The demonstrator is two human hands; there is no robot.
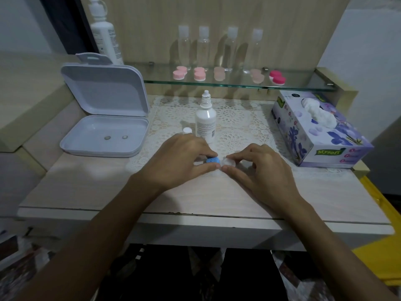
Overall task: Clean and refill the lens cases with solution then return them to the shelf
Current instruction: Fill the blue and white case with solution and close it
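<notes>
A lens case (pixel 219 162) lies on the table between both hands, with a blue cap (pixel 212 160) on its left well and a white cap (pixel 229 161) on its right. My left hand (pixel 178 159) pinches the blue cap with thumb and fingers. My right hand (pixel 258 168) pinches the white cap the same way. Just behind them stands a white solution bottle (pixel 205 120) with its nozzle bare, and its small white cap (pixel 187 130) lies to the left. Several pink lens cases (pixel 199 74) and a magenta one (pixel 277 78) sit on the glass shelf (pixel 238 85).
An open grey plastic box (pixel 104 135) at left holds two small round lenses. A tissue box (pixel 316 131) stands at right. Several clear bottles (pixel 204 46) line the shelf back, with a tall white bottle (pixel 104 33) at far left. A lace mat (pixel 234 118) covers the tabletop.
</notes>
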